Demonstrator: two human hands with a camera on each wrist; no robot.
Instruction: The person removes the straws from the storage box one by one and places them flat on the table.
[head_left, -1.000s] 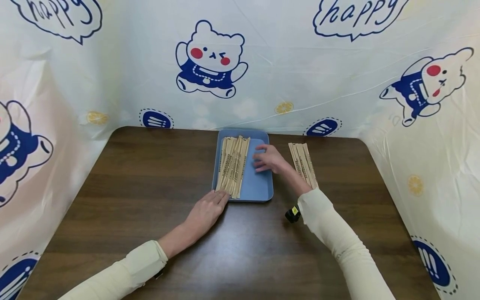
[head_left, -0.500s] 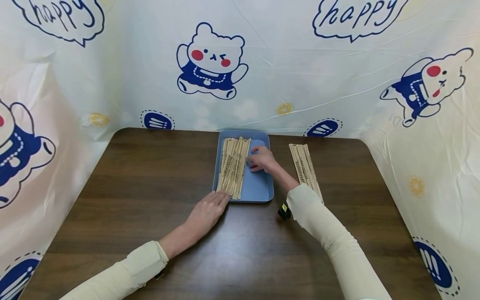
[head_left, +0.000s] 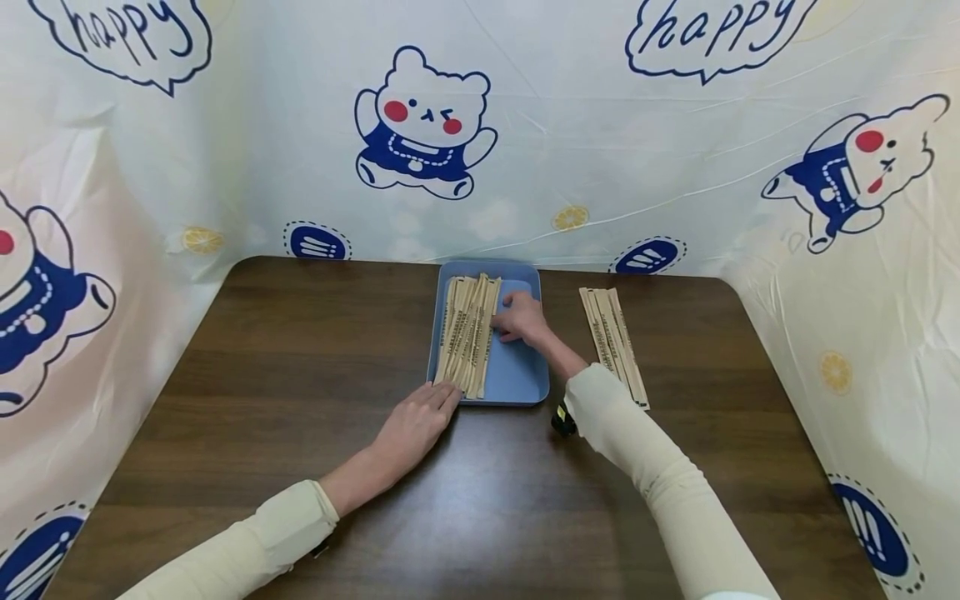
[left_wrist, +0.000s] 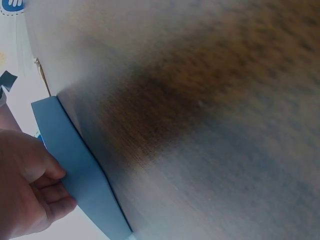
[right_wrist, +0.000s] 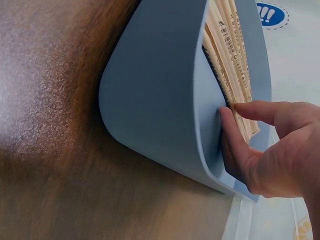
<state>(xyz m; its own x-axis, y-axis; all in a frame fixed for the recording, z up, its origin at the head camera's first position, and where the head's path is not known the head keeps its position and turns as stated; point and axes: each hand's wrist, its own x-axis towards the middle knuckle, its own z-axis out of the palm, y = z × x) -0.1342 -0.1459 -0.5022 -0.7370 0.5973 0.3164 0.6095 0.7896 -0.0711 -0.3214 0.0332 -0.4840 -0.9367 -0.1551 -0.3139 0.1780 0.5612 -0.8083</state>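
Note:
A blue tray (head_left: pixel 517 379) stands at the back middle of the table. In its left half lies a pile of slim paper-wrapped chopsticks (head_left: pixel 468 333) with dark print. My left hand (head_left: pixel 416 421) holds the tray's near left rim; the left wrist view shows its fingers bent against the outer wall. My right hand (head_left: pixel 521 321) reaches in over the right side of the tray. Up close in the right wrist view, its thumb and a finger (right_wrist: pixel 257 110) pinch the edge of the pile of chopsticks.
To the right of the tray, a second, smaller group of paper-wrapped chopsticks (head_left: pixel 611 337) lies on the brown wooden table (head_left: pixel 315 358), partly behind the right sleeve. A printed cloth (head_left: pixel 562 150) hangs behind the table and down both sides.
My right hand has moved left across the tray to the pile's right edge, and its fingers have closed in. The left hand stays on the rim.

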